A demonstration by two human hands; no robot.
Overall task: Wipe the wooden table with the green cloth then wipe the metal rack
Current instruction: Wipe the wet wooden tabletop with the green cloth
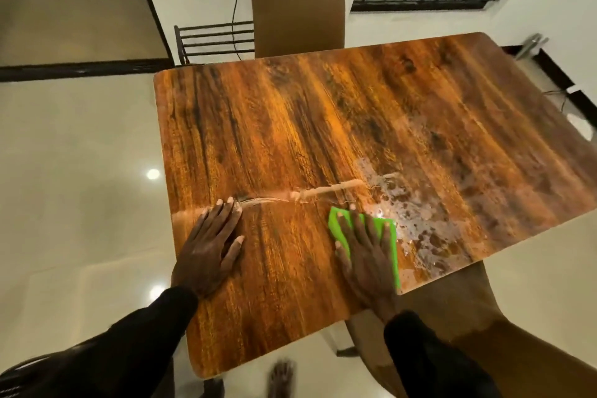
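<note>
1. The right hand (pixel 365 265) lies palm down with its fingers (pixel 355 223) spread flat, pressing on a green cloth (pixel 389 236). The fingers are released, not curled around anything.
2. The cloth lies flat on the desk (pixel 290 126), near the desk's near right edge. It shows at the fingertips, between the fingers and along the outer side of the hand.
3. The left hand (pixel 206 252) rests palm down on the bare wood, well apart from the cloth, close to the desk's left edge. Its fingers are stretched out and hold nothing.
4. Both wrists come out of dark sleeves (pixel 129 342) at the bottom of the view.
5. A wet, foamy patch (pixel 416 213) spreads over the wood just to the right of the cloth and beyond it. A pale wet streak (pixel 326 192) runs across the wood between the two sets of fingertips.
6. The desk has a glossy brown wood grain and rounded corners.
7. A tan padded chair (pixel 297 6) stands at the far side of the desk. Another tan chair (pixel 468 326) sits under the near right edge.
8. A dark metal rack (pixel 213 39) stands on the floor left of the far chair, touched by neither hand.
9. The floor (pixel 80 171) is pale and shiny. A bare foot (pixel 281 378) shows below the desk, blurred.
</note>
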